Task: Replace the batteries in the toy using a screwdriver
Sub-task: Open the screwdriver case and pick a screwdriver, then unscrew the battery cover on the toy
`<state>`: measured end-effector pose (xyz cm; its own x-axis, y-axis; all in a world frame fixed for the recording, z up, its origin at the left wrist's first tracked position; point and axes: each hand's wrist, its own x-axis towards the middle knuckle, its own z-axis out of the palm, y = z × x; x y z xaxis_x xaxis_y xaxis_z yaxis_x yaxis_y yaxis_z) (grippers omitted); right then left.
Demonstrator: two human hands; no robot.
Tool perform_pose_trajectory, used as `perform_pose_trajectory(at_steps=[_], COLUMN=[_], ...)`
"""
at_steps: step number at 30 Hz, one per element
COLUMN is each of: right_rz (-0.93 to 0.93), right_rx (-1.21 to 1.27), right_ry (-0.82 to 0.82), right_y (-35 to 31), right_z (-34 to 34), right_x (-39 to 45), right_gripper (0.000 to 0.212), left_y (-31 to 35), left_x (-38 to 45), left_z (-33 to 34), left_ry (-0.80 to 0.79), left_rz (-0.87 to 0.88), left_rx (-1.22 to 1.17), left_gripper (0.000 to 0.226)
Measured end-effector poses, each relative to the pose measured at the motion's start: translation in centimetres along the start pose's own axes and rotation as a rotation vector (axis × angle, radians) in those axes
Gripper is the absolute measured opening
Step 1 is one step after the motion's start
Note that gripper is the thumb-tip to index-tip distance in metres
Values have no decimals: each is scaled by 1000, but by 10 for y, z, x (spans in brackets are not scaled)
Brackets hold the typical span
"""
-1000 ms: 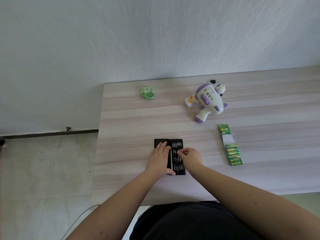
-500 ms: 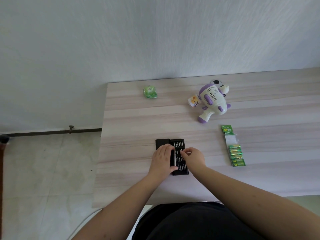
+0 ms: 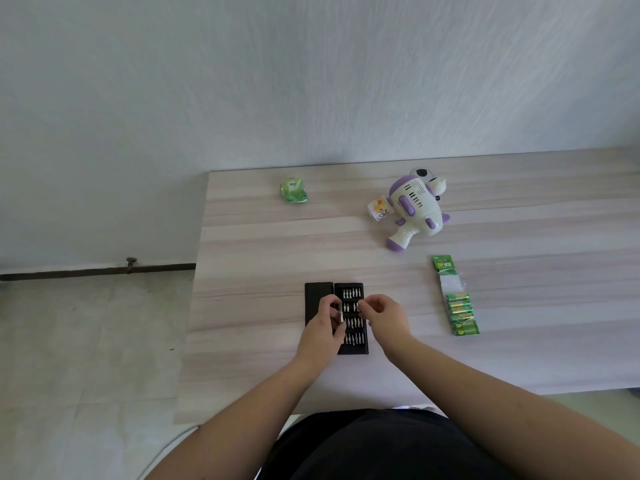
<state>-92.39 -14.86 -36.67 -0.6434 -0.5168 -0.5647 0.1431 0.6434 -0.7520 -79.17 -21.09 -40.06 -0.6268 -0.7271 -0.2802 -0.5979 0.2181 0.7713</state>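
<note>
A black screwdriver kit case (image 3: 352, 293) lies open near the table's front edge, with rows of small bits inside and its lid (image 3: 318, 292) beside it on the left. My left hand (image 3: 320, 329) is over the case, curled around the silver screwdriver handle (image 3: 340, 317). My right hand (image 3: 385, 317) hovers over the case's right side, thumb and forefinger pinched on a small bit (image 3: 359, 305). The white and purple toy (image 3: 415, 211) lies at the back right. A green battery pack (image 3: 458, 306) lies right of my hands.
A green packet (image 3: 293, 191) sits at the back left of the wooden table (image 3: 249, 258). A small printed bottle (image 3: 379, 210) rests against the toy's left side. The table's left edge drops to a tiled floor (image 3: 86, 341). A white wall stands behind.
My left hand went from lying flat on the case to curling around the silver handle and raising it. My right hand's fingers pinched together over the bits.
</note>
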Motion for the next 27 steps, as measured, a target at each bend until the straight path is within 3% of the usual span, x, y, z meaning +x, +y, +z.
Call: perform_pose_trajectory(at_steps=[4,10,27], right_rz=[-49,-142,-304], right_rx=[182,406,607], right_ry=[-22,-44,-69], right_y=[-20,-69,-133], right_z=[-6,-26,-71], right_x=[-3,-19,-87], right_gripper=[5,5,5], left_y=[13,48,139], left_x=[4,8,-21], left_z=[-7,-34,-95], left_ry=[66,-6,42], left_rz=[-21,64,339], left_rx=[-142,-273,-381], left_gripper=[48,23,30])
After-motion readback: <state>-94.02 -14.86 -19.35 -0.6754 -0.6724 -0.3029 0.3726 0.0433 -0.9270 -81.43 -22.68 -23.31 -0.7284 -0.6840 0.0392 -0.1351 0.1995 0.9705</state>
